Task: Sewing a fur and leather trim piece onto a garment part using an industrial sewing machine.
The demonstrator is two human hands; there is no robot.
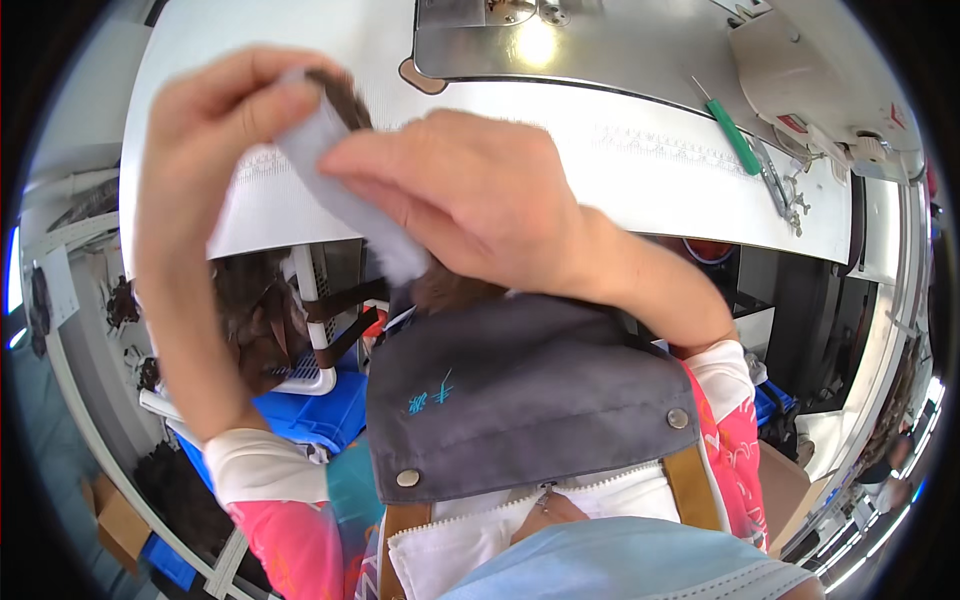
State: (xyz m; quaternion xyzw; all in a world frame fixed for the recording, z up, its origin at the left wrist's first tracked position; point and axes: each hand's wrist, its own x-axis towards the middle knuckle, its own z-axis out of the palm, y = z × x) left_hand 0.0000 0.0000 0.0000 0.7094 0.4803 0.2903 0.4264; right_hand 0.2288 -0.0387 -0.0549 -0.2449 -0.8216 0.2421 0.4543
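A strip of pale grey fabric with brown fur along its edge [335, 180] is stretched between my two hands, above the table's front edge. My left hand [235, 105] pinches its upper end between thumb and fingers, with some motion blur. Lower along the same strip, my right hand [470, 195] grips it with thumb and fingers pressed together. The strip's lower end hangs toward my dark grey apron [530, 380], where more brown fur shows beneath my right hand.
A sewing machine [825, 75] with a metal bed [590, 50] stands at the back right of the white table [560, 115]. A green-handled awl [735, 137] and metal tweezers [770, 180] lie near it. Below the table are a white basket [310, 378] and a blue bin [325, 415].
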